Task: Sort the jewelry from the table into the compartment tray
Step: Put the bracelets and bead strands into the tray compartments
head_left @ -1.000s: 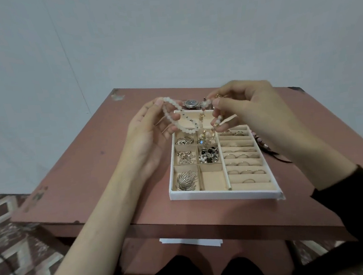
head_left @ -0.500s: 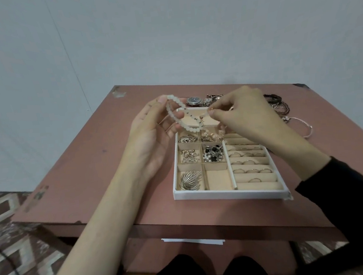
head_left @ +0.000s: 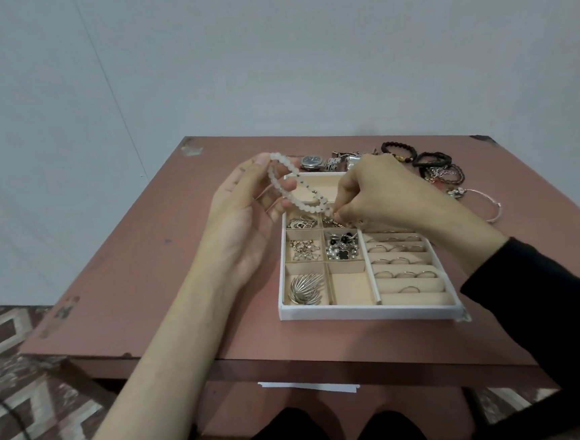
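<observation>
- One pink-brown surface (head_left: 145,267) lies under both hands and carries everything.
- One white tray (head_left: 360,313) sits under the right hand and just beside the left hand. I count six small square boxes in it, one long box at the far end, and rows of ring rolls.
- Two hands stay apart. The left hand (head_left: 246,216) curls its fingers on one side of a loop, and the right hand (head_left: 381,194) pinches the other side.
- One white bead bracelet (head_left: 280,185) hangs stretched between the hands, above the long far box. I think it is held wide so it can go down flat in there.
- Some dark bracelets (head_left: 398,147) and one silver bangle (head_left: 487,202) wait past the right hand, not yet sorted.
- One watch (head_left: 312,161) lies just past the hands.
- One silver leaf pin (head_left: 305,288) fills the box beside the left wrist.
- Many rings (head_left: 399,261) sit on the rolls, too small to count surely.
</observation>
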